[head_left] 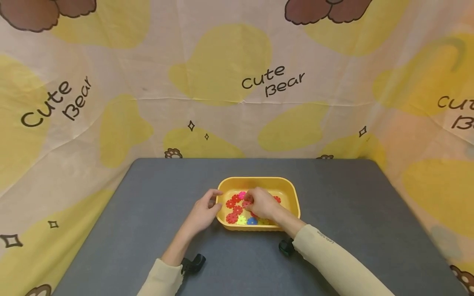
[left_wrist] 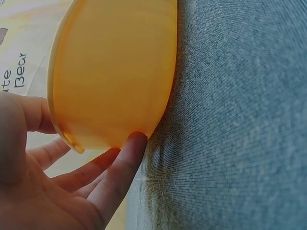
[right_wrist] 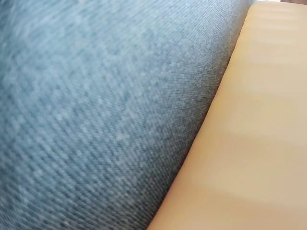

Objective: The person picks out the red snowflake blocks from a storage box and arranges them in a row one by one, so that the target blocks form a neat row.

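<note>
"Near the middle of the grey counter [head_left: 155,197], what do you have under your hands?"

"You have a yellow rectangular basin [head_left: 286,193] with rounded corners, its open side up and its base on the counter. You can see small flower-shaped pieces lying inside it."

"How do they lie?"

"Most are red flower-shaped pieces [head_left: 232,218], bunched in the left half, some overlapping or touching. You have a bright pink piece [head_left: 242,195] at the far edge of that bunch. Along the near wall, a pale yellow piece [head_left: 242,220] lies just left of a blue piece [head_left: 252,221], with more yellow to the right of the blue, partly hidden by your arm. One red piece [head_left: 277,199] sits farther right, beyond your wrist."

"And my left hand [head_left: 203,211]?"

"It grips the basin's left end: your fingers bend round it, and the left wrist view shows fingertips against the wall."

"My right hand [head_left: 262,204]?"

"It is inside the basin, fingers curled down at the bunch. Your fingertips meet a red piece there, but I cannot tell whether you are pinching it; the right wrist view shows just counter and a smooth pale surface that I cannot place."
</note>
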Motion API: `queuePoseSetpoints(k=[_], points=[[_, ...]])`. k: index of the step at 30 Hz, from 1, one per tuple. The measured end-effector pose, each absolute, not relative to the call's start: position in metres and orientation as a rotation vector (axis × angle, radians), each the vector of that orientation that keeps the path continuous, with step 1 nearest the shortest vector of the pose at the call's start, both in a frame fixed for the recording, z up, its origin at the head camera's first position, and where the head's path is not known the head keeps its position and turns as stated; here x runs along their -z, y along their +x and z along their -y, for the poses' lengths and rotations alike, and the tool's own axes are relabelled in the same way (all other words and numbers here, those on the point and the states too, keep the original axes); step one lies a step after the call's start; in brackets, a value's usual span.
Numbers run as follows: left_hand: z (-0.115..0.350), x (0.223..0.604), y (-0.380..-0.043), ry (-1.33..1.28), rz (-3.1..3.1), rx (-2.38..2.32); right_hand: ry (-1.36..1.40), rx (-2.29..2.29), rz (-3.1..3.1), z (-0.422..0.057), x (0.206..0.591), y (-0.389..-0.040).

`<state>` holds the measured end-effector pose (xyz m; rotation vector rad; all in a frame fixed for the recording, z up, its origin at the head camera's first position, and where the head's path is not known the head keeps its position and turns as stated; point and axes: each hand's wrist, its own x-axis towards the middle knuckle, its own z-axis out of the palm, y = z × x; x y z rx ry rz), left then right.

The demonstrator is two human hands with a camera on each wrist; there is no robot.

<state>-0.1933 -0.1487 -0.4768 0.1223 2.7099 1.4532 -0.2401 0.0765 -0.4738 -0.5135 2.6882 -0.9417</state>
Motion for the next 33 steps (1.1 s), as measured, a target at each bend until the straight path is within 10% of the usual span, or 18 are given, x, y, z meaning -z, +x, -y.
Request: queuePoseSetpoints(k=[33], points=[[0.149, 0.475, -0.191, 0.137, -2.727, -1.441, -0.517, 1.392, -2.528, -0.094, 0.458, -0.231]])
